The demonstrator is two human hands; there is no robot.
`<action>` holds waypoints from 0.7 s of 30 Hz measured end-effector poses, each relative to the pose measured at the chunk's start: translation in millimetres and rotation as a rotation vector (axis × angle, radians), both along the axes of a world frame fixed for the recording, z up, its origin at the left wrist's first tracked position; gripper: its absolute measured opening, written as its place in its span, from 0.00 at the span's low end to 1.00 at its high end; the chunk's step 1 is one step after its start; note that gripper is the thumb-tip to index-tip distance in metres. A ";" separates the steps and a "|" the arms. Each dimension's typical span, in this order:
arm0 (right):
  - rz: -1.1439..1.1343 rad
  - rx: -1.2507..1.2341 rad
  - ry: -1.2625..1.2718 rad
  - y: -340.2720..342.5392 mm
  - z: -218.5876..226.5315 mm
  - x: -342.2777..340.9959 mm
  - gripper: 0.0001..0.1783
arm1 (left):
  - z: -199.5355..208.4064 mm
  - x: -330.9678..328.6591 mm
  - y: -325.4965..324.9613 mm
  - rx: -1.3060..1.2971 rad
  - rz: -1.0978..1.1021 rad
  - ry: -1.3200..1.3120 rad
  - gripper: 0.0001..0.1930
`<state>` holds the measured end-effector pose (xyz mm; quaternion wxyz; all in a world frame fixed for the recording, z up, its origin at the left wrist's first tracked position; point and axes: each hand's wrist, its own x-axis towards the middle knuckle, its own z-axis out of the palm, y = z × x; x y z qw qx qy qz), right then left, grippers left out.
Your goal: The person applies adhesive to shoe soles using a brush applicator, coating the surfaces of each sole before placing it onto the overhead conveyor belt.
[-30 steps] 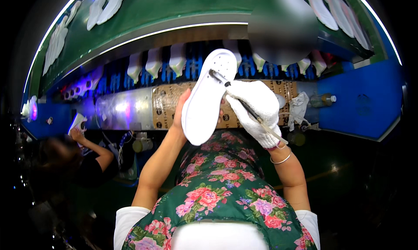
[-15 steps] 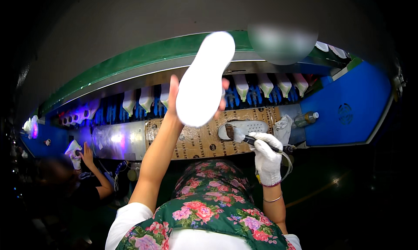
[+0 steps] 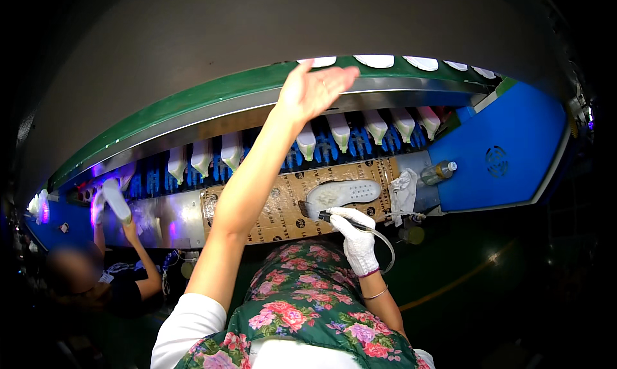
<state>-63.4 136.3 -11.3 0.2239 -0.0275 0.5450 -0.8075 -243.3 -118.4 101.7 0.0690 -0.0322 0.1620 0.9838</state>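
My bare left hand reaches to the far side with its fingers spread and nothing in them. Just beyond it, white shoe soles lie along the green ledge. A grey shoe sole with small dots lies flat on the cardboard-covered bench, its left end whitish and wet-looking. My right hand, in a white knit glove, is closed round the dark handle of a brush with a thin tube attached. The brush's dark bristles are at the sole's left end, partly hidden.
Behind the bench hang several white, pointed shoe-shaped pieces over blue clamps. A white cloth and a bottle sit at the right, before a blue panel. At the left a co-worker's hands hold a sole.
My left hand has let go of a white sole and moved farther away. My right hand has moved left with the brush, from on top of the grey sole to its left end.
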 end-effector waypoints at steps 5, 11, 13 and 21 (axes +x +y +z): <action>-0.050 -0.059 -0.185 -3.7 -8.3 1.2 0.11 | 20.1 46.3 -44.1 -1.037 0.283 0.154 0.29; -0.034 -0.154 -0.292 -28.5 -17.2 3.1 0.12 | 19.2 25.0 -149.4 -2.252 0.828 -0.090 0.20; 0.006 -0.166 -0.231 -33.2 -19.9 3.3 0.12 | 10.7 46.7 -168.2 -2.187 0.820 -0.096 0.18; 0.052 -0.348 -0.272 -25.5 -7.0 -19.0 0.14 | 4.4 251.1 -161.5 -1.609 1.469 0.118 0.14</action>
